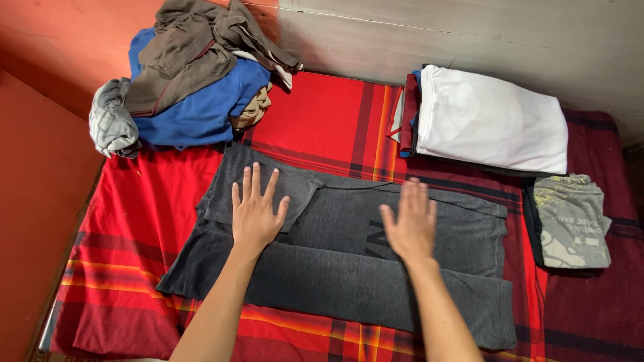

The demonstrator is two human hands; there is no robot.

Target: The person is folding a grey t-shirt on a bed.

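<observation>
We looked down at a bed with a red striped sheet (134, 221). A dark grey shirt (349, 268) lay flat in the middle of it, with its sides folded in.

Our left hand (255, 211) rested flat on the left part of the grey shirt. Its fingers were spread wide and held nothing. Our right hand (410, 224) was over the middle of the shirt, near some printed letters. Its fingers were straight and close together, and it held nothing too. It looked a bit blurry, so we could not tell if it touched the cloth.

At the top left of the bed sat a messy pile of clothes (194, 74), brown on top, blue under it, and a grey one at the side. At the top right we saw a neat stack with a white folded shirt (493, 121) on top. Just beside that stack, lower down, lay a small folded grey-green shirt (573, 218) with a print on it.
</observation>
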